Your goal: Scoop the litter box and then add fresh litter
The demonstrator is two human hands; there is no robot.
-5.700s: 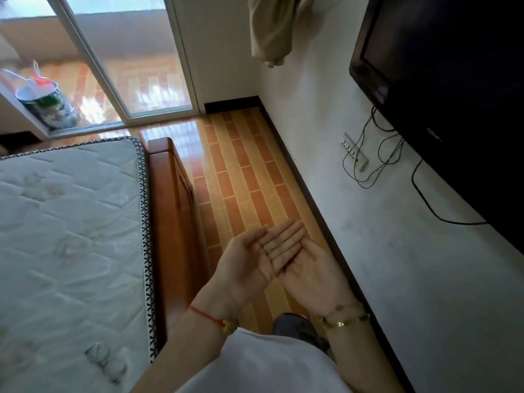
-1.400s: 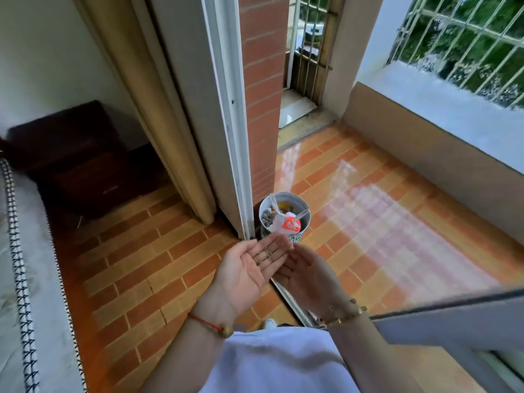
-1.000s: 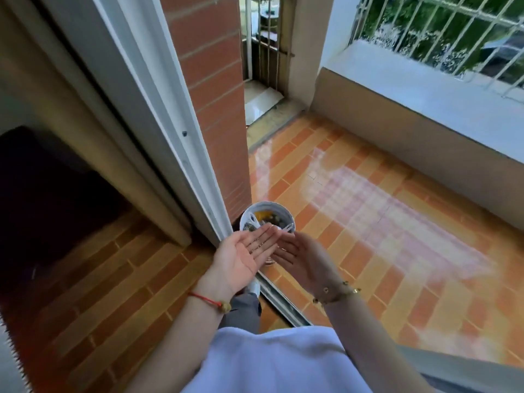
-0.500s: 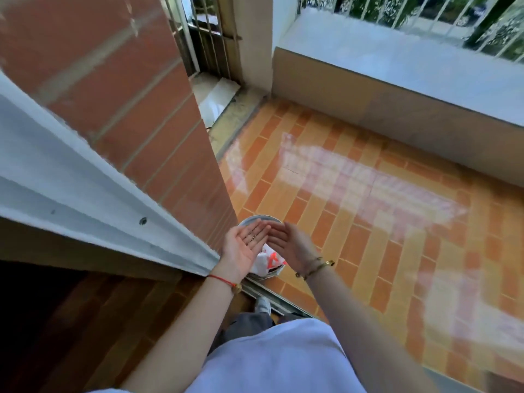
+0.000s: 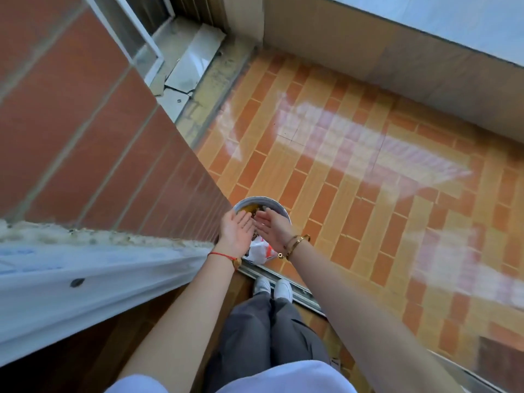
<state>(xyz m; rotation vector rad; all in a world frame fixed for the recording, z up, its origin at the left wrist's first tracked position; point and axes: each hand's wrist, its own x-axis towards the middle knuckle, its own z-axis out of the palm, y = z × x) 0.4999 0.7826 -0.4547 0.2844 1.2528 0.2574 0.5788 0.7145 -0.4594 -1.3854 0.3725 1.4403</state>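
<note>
A round white bucket (image 5: 276, 206) stands on the balcony tiles just beyond the door track, against the brick wall. Dark and yellowish contents show inside it, and a white-and-red plastic bag (image 5: 262, 251) hangs at its near side. My left hand (image 5: 236, 229) and my right hand (image 5: 272, 226) are both held out over the bucket, palms up and flat, fingers apart, with nothing in them. The hands nearly touch each other. No litter box or scoop is in view.
A red brick wall (image 5: 85, 131) and a white door frame (image 5: 85, 279) fill the left. The metal sliding-door track (image 5: 300, 290) crosses right in front of my white shoes (image 5: 273, 287). Orange balcony tiles (image 5: 368, 180) stretch to a low beige parapet (image 5: 397, 61).
I have walked from the bedroom to the balcony doorway. Over the last second the view tilted down, and both open hands came over the bucket.
</note>
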